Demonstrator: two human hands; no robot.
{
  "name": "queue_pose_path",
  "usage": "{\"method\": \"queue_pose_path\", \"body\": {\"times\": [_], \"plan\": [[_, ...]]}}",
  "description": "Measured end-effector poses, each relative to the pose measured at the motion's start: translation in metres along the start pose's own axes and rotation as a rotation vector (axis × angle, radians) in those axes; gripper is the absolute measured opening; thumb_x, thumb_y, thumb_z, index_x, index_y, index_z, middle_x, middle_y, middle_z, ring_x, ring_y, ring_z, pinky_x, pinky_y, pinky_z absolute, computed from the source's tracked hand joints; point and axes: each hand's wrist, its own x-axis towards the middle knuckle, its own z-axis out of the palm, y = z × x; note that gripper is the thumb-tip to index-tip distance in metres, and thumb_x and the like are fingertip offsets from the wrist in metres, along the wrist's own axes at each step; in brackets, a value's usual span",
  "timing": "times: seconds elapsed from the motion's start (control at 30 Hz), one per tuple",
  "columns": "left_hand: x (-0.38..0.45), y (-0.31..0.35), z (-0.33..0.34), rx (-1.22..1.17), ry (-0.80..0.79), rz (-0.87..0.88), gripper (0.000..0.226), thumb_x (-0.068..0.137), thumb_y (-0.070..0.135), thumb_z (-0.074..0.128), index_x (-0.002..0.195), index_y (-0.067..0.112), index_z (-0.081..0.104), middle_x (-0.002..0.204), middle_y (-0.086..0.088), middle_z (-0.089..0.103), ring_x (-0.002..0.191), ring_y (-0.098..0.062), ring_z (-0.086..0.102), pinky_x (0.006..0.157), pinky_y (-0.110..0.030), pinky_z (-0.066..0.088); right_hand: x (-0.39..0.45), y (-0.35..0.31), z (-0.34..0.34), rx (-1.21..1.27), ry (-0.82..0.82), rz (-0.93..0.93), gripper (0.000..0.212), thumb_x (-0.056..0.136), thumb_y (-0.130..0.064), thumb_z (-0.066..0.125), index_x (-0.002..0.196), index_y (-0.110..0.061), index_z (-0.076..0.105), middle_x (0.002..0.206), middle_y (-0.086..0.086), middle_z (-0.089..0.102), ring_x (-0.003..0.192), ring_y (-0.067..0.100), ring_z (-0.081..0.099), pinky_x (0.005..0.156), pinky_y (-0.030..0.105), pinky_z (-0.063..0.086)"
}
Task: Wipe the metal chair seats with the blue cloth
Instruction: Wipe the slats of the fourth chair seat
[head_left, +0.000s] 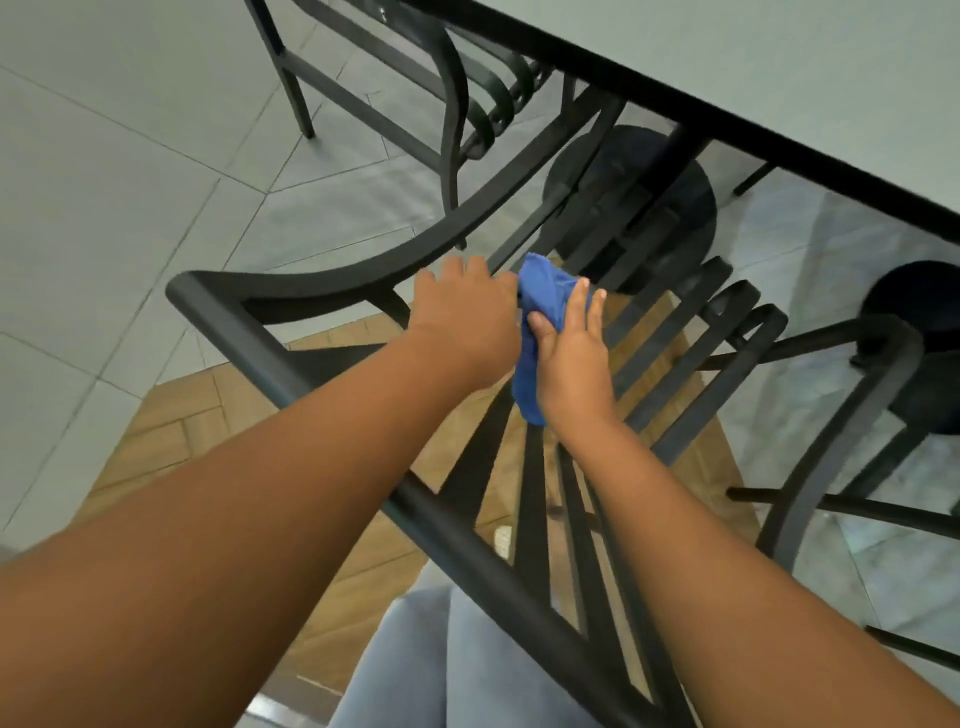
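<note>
From above, I looked down over two bare forearms reaching forward across a black metal chair (291, 364). On the far left, the chair's backrest rail met its curved armrest at a rounded corner, over pale floor tiles (104, 182). Beyond, at upper left, a second black chair (452, 104) stood with its slatted seat partly tucked beneath the table (779, 78), whose dark edge ran diagonally across the upper right.

Moving toward the middle, the left hand (462, 317) lay palm down with its fingers extended forward toward the armrest; their tips were hidden, so I could not tell whether they touched or gripped the metal. They lay close together and looked fairly straight.

Just to its right, the blue cloth (545, 312) was bunched up above the chair's slatted seat (654, 364), one end hanging down beside the wrist. The right hand (571, 353) held it, thumb pressed on the near side and fingers (582, 296) wrapped over the far side, clamped on the fabric.

Through the slats I saw wood-patterned flooring (182, 415). Farther right stood round dark table bases (675, 197) and another chair's armrest (831, 389). At the bottom, a grey trouser leg (441, 665) showed.
</note>
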Motion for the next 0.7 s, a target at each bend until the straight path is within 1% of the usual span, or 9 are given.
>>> {"method": "queue_pose_path", "body": {"times": [0.07, 0.1, 0.13, 0.2, 0.27, 0.37, 0.47, 0.6, 0.7], "plan": [[0.004, -0.014, -0.004, -0.025, 0.056, -0.006, 0.046, 0.096, 0.041, 0.037, 0.135, 0.017, 0.035, 0.14, -0.012, 0.035, 0.132, -0.03, 0.028, 0.105, -0.045, 0.027, 0.005, -0.01, 0.002, -0.018, 0.008, -0.009, 0.065, 0.1, -0.037, 0.034, 0.151, -0.017, 0.0, 0.159, 0.004, -0.008, 0.144, 0.027, 0.013, 0.11, 0.04, 0.024], [0.007, -0.02, -0.006, -0.035, 0.064, -0.01, 0.05, 0.096, 0.044, 0.035, 0.138, 0.017, 0.032, 0.146, -0.013, 0.028, 0.136, -0.03, 0.021, 0.108, -0.047, 0.023, 0.007, -0.014, 0.003, -0.03, 0.014, -0.01, 0.065, 0.1, -0.038, 0.034, 0.151, -0.018, -0.001, 0.159, 0.003, -0.008, 0.145, 0.026, 0.01, 0.111, 0.042, 0.022], [0.009, -0.027, -0.007, -0.036, 0.05, -0.011, 0.057, 0.096, 0.048, 0.032, 0.144, 0.018, 0.024, 0.153, -0.013, 0.015, 0.141, -0.03, 0.01, 0.112, -0.05, 0.015, 0.01, -0.019, 0.004, -0.048, 0.015, -0.006, 0.066, 0.1, -0.039, 0.033, 0.151, -0.019, -0.002, 0.159, 0.002, -0.009, 0.146, 0.025, 0.004, 0.113, 0.047, 0.016], [0.015, -0.04, -0.007, -0.013, 0.011, -0.019, 0.073, 0.094, 0.06, 0.021, 0.15, 0.02, -0.003, 0.157, -0.008, -0.013, 0.143, -0.031, -0.014, 0.113, -0.054, -0.003, 0.016, -0.029, 0.005, -0.153, 0.014, -0.004, 0.066, 0.099, -0.041, 0.031, 0.151, -0.021, -0.005, 0.159, -0.001, -0.011, 0.146, 0.025, -0.008, 0.112, 0.057, 0.003], [0.021, -0.052, -0.006, -0.005, 0.011, -0.042, 0.084, 0.087, 0.071, 0.012, 0.147, 0.021, -0.018, 0.154, -0.006, -0.026, 0.139, -0.033, -0.026, 0.11, -0.054, -0.013, 0.021, -0.039, 0.005, -0.318, 0.025, -0.019, 0.064, 0.1, -0.04, 0.028, 0.15, -0.022, -0.008, 0.158, -0.001, -0.013, 0.144, 0.028, -0.014, 0.11, 0.062, -0.004], [0.032, -0.067, -0.009, -0.041, -0.016, -0.074, 0.088, 0.08, 0.077, 0.007, 0.146, 0.025, -0.021, 0.152, -0.007, -0.029, 0.137, -0.037, -0.027, 0.108, -0.056, -0.016, 0.032, -0.053, 0.009, -0.465, 0.042, -0.034, 0.065, 0.099, -0.042, 0.025, 0.15, -0.021, -0.01, 0.158, -0.001, -0.015, 0.142, 0.033, -0.019, 0.108, 0.061, -0.012], [0.042, -0.08, -0.013, -0.053, -0.089, -0.076, 0.087, 0.079, 0.078, 0.004, 0.145, 0.028, -0.021, 0.152, -0.007, -0.028, 0.137, -0.038, -0.027, 0.107, -0.058, -0.016, 0.042, -0.07, 0.013, -0.514, 0.034, 0.003, 0.066, 0.098, -0.047, 0.023, 0.15, -0.022, -0.011, 0.158, -0.002, -0.014, 0.142, 0.033, -0.021, 0.108, 0.059, -0.015], [0.057, -0.098, -0.014, -0.087, -0.106, -0.059, 0.082, 0.083, 0.074, 0.006, 0.147, 0.027, -0.017, 0.154, -0.009, -0.024, 0.139, -0.035, -0.024, 0.108, -0.056, -0.016, 0.054, -0.091, 0.021, -0.562, 0.028, -0.002, 0.065, 0.099, -0.047, 0.02, 0.15, -0.02, -0.01, 0.158, 0.0, -0.013, 0.142, 0.031, -0.02, 0.109, 0.056, -0.014], [0.07, -0.114, -0.016, -0.102, -0.137, -0.063, 0.08, 0.085, 0.071, 0.006, 0.148, 0.025, -0.012, 0.156, -0.012, -0.016, 0.142, -0.034, -0.017, 0.111, -0.054, -0.01, 0.062, -0.108, 0.027, -0.599, 0.044, 0.02, 0.064, 0.1, -0.046, 0.02, 0.15, -0.019, -0.009, 0.159, 0.001, -0.01, 0.143, 0.028, -0.018, 0.112, 0.054, -0.011]]}}
